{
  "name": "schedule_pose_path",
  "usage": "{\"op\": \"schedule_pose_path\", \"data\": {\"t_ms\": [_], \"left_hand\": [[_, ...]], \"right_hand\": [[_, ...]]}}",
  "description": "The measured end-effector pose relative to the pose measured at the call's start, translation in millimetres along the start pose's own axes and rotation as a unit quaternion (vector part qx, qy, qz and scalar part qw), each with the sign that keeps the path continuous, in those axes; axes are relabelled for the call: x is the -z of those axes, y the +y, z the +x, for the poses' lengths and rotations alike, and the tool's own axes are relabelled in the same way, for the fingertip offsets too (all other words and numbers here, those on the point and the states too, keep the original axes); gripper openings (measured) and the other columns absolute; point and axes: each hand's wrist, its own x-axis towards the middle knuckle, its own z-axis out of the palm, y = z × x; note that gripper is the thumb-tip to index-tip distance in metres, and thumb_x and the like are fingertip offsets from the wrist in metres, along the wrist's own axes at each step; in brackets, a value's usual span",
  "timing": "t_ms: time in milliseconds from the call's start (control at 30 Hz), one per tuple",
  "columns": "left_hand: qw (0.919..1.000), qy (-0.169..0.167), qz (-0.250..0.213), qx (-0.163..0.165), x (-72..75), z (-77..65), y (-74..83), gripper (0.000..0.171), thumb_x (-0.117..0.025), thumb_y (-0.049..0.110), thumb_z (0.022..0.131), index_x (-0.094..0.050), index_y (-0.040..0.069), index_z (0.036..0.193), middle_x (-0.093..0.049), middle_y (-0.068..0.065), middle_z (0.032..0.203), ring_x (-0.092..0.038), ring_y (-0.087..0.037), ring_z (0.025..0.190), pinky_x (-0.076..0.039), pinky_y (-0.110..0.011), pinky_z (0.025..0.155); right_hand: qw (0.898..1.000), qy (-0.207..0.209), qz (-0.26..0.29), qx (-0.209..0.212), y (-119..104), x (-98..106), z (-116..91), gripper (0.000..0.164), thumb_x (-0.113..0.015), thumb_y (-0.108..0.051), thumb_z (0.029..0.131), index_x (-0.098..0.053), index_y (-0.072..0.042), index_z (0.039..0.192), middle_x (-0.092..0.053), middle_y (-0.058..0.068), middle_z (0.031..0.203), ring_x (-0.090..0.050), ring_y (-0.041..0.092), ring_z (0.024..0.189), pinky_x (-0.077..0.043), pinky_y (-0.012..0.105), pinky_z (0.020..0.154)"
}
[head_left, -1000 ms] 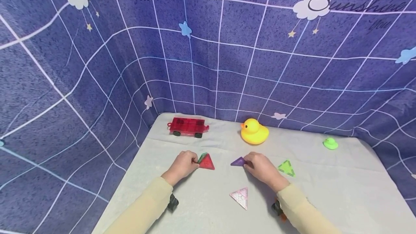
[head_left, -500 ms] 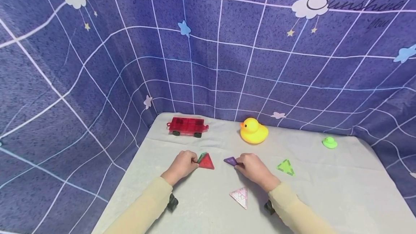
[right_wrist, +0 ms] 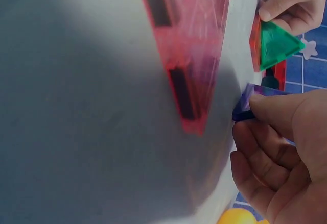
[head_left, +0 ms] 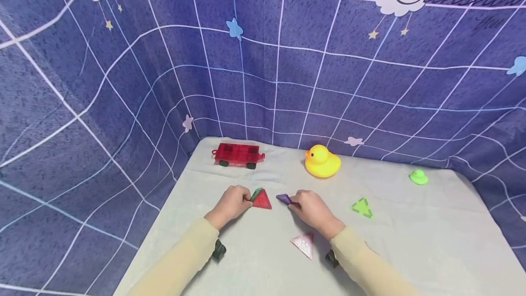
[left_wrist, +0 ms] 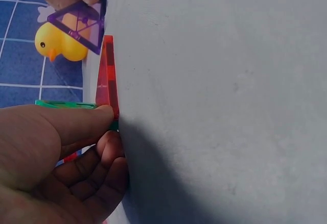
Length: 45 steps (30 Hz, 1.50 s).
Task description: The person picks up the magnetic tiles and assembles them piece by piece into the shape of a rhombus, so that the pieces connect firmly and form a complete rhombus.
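My left hand [head_left: 231, 203] pinches a green triangular magnetic tile [right_wrist: 278, 45], which stands up against a red triangular tile [head_left: 261, 199] on the table. In the left wrist view the thumb also reaches the near corner of the red tile [left_wrist: 108, 81]. Between thumb and fingers, my right hand [head_left: 311, 209] grips a purple triangular tile [left_wrist: 80, 24], held tilted. A small gap separates the purple tile from the red one in the head view. Nearer the right forearm, a pink triangular tile [head_left: 304, 245] lies flat.
A lime-green triangular tile [head_left: 362, 207] lies right of my right hand. Farther back stand a red wheeled car base [head_left: 237, 155], a yellow rubber duck [head_left: 322, 162] and, far right, a small green duck [head_left: 418, 177]. Blue curtain [head_left: 263, 58] encloses the back and left of the table.
My right hand has moved left with the purple tile, bringing it closer to the red tile. The purple tile has tilted more upright. My left hand stays at the green and red tiles.
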Motion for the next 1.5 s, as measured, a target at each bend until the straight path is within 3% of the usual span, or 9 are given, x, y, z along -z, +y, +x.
{"op": "schedule_pose_path", "data": {"t_ms": [333,567,867,1000,1200,1500], "left_hand": [[1.0000,-0.002,0.007,0.002,0.1,2.9,-1.8,0.027,-0.084,0.004,0.086,-0.064,0.011,0.068,-0.051,0.006,0.058,-0.045,-0.014,0.062,-0.044,-0.035,0.067],[1.0000,-0.003,0.007,-0.001,0.4,1.3,-0.3,0.026,-0.084,0.004,0.085,-0.065,0.011,0.069,-0.052,0.006,0.060,-0.045,-0.015,0.062,-0.044,-0.036,0.066],[1.0000,0.003,0.010,-0.001,-0.9,0.1,0.3,0.029,-0.084,0.004,0.085,-0.063,0.011,0.067,-0.050,0.006,0.058,-0.044,-0.014,0.061,-0.042,-0.035,0.064],[1.0000,0.001,0.010,0.000,-1.6,1.1,-0.2,0.030,-0.085,0.004,0.085,-0.062,0.013,0.067,-0.051,0.007,0.059,-0.045,-0.014,0.061,-0.043,-0.034,0.064],[0.9999,-0.004,0.011,-0.001,-1.1,1.6,-0.1,0.027,-0.084,0.005,0.086,-0.065,0.012,0.069,-0.052,0.006,0.060,-0.047,-0.014,0.062,-0.044,-0.034,0.064],[0.9999,-0.002,0.013,0.001,0.2,0.3,1.2,0.026,-0.084,0.005,0.086,-0.065,0.011,0.069,-0.052,0.006,0.059,-0.048,-0.014,0.061,-0.044,-0.034,0.063]], "right_hand": [[1.000,-0.002,-0.013,0.005,-12,-7,14,0.016,-0.085,-0.007,0.086,-0.083,-0.003,0.101,-0.068,0.003,0.077,-0.066,0.018,0.071,-0.055,0.036,0.068],[1.000,0.001,-0.023,0.011,-17,-16,19,0.007,-0.085,-0.008,0.086,-0.082,-0.008,0.092,-0.063,0.001,0.073,-0.062,0.016,0.067,-0.053,0.036,0.065],[1.000,-0.010,-0.018,-0.008,-25,-20,25,0.007,-0.083,-0.011,0.089,-0.083,-0.006,0.094,-0.062,0.000,0.072,-0.059,0.014,0.065,-0.052,0.035,0.063],[1.000,-0.010,-0.015,-0.017,-29,-23,29,0.006,-0.083,-0.013,0.090,-0.081,-0.008,0.087,-0.060,-0.001,0.069,-0.057,0.013,0.063,-0.050,0.035,0.061],[0.999,0.004,-0.005,-0.034,-34,-30,32,0.019,-0.083,-0.014,0.090,-0.073,-0.011,0.074,-0.054,-0.003,0.066,-0.052,0.014,0.059,-0.047,0.035,0.057],[0.998,0.006,-0.006,-0.055,-41,-35,35,0.018,-0.083,-0.015,0.090,-0.075,-0.010,0.075,-0.056,-0.003,0.066,-0.053,0.012,0.060,-0.048,0.033,0.058]]}}
